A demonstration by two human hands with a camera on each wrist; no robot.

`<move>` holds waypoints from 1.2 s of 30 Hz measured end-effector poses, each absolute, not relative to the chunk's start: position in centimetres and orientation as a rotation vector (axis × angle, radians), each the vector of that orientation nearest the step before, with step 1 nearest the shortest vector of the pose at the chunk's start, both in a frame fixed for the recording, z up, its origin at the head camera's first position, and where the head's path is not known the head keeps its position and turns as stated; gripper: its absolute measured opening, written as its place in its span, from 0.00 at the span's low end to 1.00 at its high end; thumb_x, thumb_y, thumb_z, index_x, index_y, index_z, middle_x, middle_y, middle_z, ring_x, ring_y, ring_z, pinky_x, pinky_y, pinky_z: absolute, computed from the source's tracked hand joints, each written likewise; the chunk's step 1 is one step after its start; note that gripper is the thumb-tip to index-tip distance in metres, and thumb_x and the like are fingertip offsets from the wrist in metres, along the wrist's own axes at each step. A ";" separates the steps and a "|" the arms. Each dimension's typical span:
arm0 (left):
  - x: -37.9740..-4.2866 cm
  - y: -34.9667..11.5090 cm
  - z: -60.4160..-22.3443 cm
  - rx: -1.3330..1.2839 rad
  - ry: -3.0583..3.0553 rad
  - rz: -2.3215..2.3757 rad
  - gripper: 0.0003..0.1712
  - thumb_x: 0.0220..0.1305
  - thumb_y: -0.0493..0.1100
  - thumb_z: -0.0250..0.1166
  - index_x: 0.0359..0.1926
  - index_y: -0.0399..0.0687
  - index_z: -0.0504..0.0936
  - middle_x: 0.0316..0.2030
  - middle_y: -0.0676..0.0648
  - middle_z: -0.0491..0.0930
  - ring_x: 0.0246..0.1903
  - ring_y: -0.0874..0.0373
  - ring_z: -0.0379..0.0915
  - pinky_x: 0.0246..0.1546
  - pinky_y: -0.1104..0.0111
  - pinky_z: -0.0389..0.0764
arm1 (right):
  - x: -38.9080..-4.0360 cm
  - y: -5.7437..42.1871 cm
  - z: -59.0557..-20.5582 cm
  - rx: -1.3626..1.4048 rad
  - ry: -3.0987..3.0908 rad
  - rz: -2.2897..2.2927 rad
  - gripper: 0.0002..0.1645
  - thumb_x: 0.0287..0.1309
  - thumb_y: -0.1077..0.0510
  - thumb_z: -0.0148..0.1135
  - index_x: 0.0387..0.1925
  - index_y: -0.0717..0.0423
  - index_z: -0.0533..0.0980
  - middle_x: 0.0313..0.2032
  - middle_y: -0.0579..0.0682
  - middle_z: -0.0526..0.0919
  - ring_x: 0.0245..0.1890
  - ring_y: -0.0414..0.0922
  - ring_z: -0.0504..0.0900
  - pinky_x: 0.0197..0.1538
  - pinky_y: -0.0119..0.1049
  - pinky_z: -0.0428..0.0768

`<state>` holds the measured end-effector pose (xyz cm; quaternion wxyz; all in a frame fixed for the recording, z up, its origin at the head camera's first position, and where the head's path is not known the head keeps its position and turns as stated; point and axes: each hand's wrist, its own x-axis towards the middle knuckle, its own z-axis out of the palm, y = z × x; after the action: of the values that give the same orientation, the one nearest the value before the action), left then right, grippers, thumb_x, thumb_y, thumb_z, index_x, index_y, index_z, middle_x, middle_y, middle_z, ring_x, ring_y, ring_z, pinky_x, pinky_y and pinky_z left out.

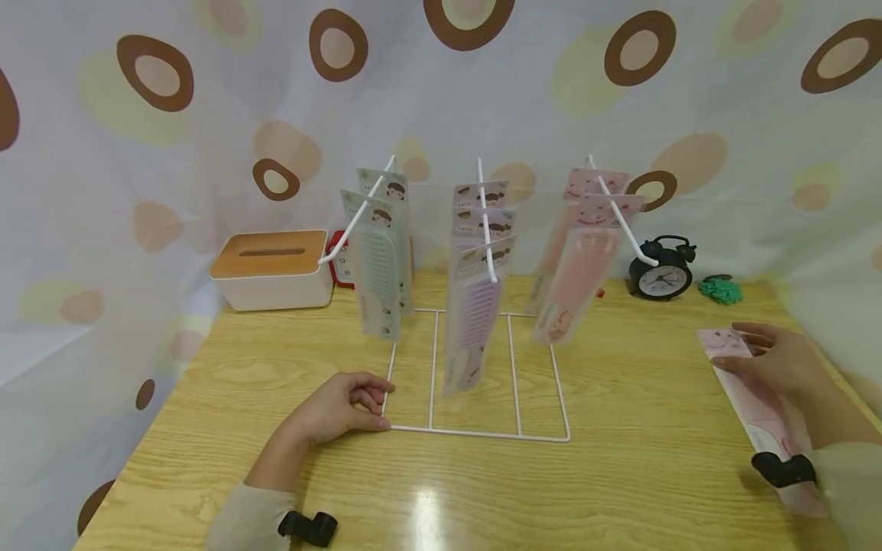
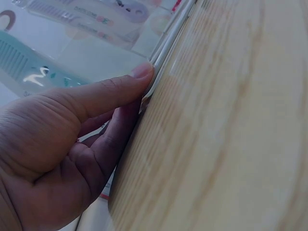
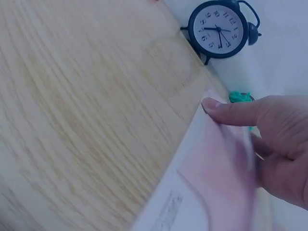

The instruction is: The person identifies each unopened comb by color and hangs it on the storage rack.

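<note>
At the front left corner of a white wire display rack, my left hand pinches the base wire between thumb and fingers. The left wrist view shows that thumb pressed on the wire at the corner. My right hand holds a packaged pink comb by its upper end, at the right side of the table. On the rack's three hooks hang packaged combs: green combs on the left, purple combs in the middle, pink combs on the right.
At the back left stands a white tissue box with a wooden lid, and a red-framed clock partly hidden by the green combs. A black alarm clock and a green bunched item are at the back right of the wooden table.
</note>
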<state>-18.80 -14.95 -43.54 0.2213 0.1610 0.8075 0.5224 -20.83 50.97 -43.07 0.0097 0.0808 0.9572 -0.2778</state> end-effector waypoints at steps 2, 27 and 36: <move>-18.8 -15.0 -43.6 0.449 2.229 1.445 0.30 0.55 0.37 0.76 0.58 0.33 0.77 0.38 0.43 0.80 0.37 0.56 0.78 0.41 0.72 0.78 | -20.9 50.6 -42.7 0.227 2.958 -0.889 0.51 0.61 0.40 0.67 0.71 0.70 0.60 0.63 0.83 0.63 0.59 0.75 0.67 0.32 0.22 0.69; -18.7 -14.8 -43.7 0.504 2.245 1.438 0.31 0.54 0.37 0.76 0.58 0.31 0.77 0.38 0.43 0.79 0.35 0.61 0.77 0.41 0.72 0.78 | -15.5 35.0 -29.7 -0.880 2.447 -2.376 0.24 0.56 0.84 0.55 0.56 0.78 0.72 0.42 0.51 0.85 0.24 0.40 0.85 0.26 0.26 0.82; -18.8 -14.8 -43.5 0.468 2.249 1.428 0.31 0.54 0.37 0.76 0.58 0.33 0.77 0.38 0.44 0.80 0.37 0.56 0.78 0.41 0.72 0.78 | -14.0 28.6 -25.6 -1.374 2.053 -2.607 0.23 0.50 0.83 0.64 0.49 0.87 0.71 0.42 0.61 0.86 0.31 0.46 0.85 0.33 0.28 0.84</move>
<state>-18.78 -14.82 -43.53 0.2168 0.1688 0.8117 0.5155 -14.02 28.55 -25.57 -0.2231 -0.3730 0.5571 -0.7076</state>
